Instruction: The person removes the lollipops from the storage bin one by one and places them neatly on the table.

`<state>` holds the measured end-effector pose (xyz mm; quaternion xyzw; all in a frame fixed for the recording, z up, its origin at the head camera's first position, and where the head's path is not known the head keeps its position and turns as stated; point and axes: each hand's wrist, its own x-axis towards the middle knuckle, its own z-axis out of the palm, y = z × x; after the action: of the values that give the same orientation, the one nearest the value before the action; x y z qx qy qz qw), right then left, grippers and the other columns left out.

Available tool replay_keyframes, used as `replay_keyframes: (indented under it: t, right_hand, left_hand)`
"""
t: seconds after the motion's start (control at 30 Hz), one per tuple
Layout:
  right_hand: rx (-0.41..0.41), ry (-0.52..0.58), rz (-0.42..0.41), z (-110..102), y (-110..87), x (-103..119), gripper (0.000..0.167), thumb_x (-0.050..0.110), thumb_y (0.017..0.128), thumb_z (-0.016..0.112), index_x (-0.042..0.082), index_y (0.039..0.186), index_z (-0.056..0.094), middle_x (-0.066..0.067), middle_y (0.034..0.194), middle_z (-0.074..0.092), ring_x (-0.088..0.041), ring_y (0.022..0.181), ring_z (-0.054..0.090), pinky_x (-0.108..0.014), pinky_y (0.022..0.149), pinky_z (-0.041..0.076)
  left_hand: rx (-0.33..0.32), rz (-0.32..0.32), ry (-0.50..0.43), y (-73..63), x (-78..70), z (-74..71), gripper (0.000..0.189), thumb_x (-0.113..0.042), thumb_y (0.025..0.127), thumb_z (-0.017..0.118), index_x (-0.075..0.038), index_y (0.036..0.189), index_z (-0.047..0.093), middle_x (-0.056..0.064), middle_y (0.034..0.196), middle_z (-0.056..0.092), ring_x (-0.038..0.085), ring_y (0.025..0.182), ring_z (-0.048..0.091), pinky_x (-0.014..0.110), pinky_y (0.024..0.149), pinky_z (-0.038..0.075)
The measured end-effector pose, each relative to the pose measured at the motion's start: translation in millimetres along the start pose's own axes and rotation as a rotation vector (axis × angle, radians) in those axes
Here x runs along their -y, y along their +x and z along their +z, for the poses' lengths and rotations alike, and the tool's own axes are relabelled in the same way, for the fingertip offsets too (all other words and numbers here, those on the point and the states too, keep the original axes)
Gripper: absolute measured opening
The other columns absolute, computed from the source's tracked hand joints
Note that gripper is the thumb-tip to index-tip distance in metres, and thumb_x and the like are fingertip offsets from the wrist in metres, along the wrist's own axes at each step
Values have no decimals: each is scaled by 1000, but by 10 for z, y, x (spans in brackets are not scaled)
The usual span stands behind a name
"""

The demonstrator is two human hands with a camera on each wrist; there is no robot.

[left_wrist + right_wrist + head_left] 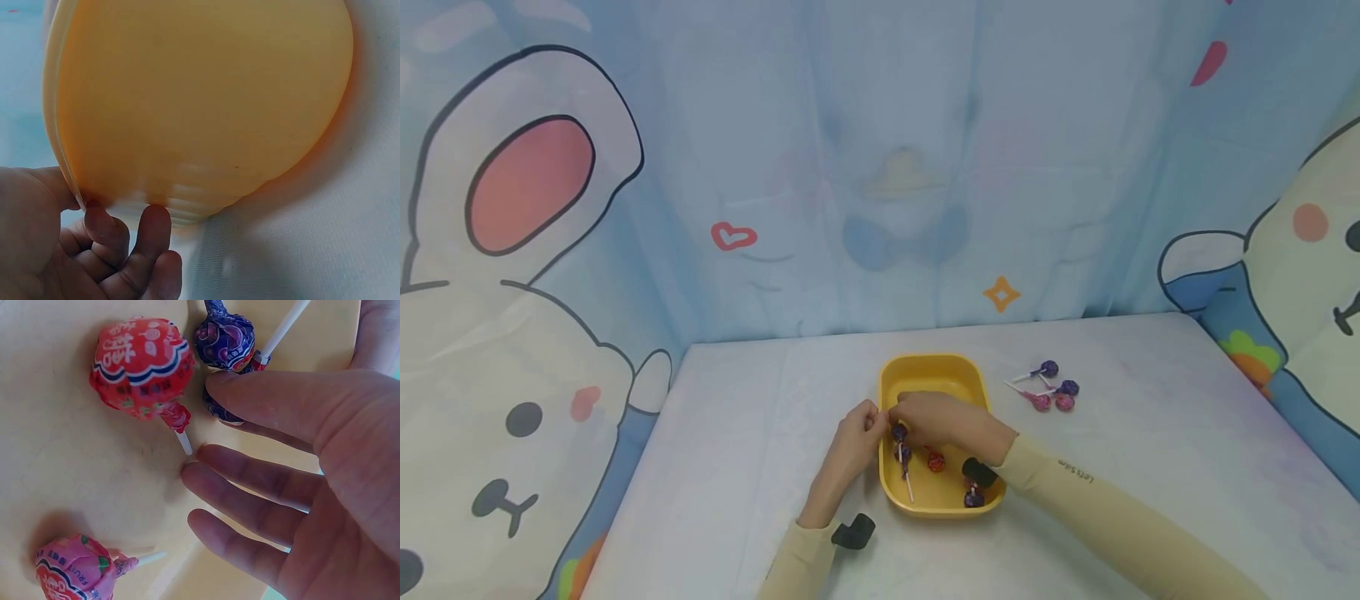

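Observation:
A yellow plastic basin (891,496) stands on the table with several wrapped lollipops in it. My left hand (854,437) pinches the basin's left rim, thumb on one side and fingertips against the outer wall. Inside the basin, my right hand (936,417) has its thumb and forefinger around a purple lollipop (219,407), partly hidden by the thumb; its other fingers reach out loosely. Another purple lollipop (225,340) lies against that one. A red lollipop (144,369) and a pink lollipop (75,569) lie on the basin floor near the fingers.
On the table right of the basin lies a loose group of purple lollipops (1067,387) and pink lollipops (1064,402). A purple lollipop (973,498) sits in the basin's near right corner. A blue printed curtain (760,283) hangs behind the white table (760,392).

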<state>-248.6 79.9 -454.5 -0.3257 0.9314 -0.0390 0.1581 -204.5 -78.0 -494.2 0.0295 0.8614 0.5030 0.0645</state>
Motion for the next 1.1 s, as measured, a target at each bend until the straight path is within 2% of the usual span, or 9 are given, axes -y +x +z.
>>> replay_keyframes:
  t: [0.5, 0.9, 1.1]
  right_hand:
    - [-13, 4, -15, 23, 8, -32, 13, 20, 91, 74, 16, 104, 72, 3, 88, 56, -12, 74, 52, -26, 69, 46]
    - [40, 65, 63, -140, -140, -36, 9, 25, 93, 72, 23, 101, 68, 5, 89, 56, -12, 74, 56, -25, 62, 49]
    - [39, 122, 93, -214, -233, -42, 21, 25, 93, 72, 20, 113, 69, 4, 95, 57, -13, 80, 56, -27, 70, 50]
  left_hand:
    - [2, -4, -5, 9, 3, -9, 23, -29, 104, 49, -12, 87, 49, -4, 68, 43, 12, 60, 44, 24, 53, 35]
    - [11, 2, -20, 0, -11, -8, 23, -28, 105, 50, -11, 89, 50, -4, 69, 45, 11, 60, 44, 23, 52, 36]
    - [10, -3, -6, -1, -14, -5, 23, -29, 105, 49, -12, 89, 50, -4, 70, 44, 11, 61, 44, 23, 53, 35]
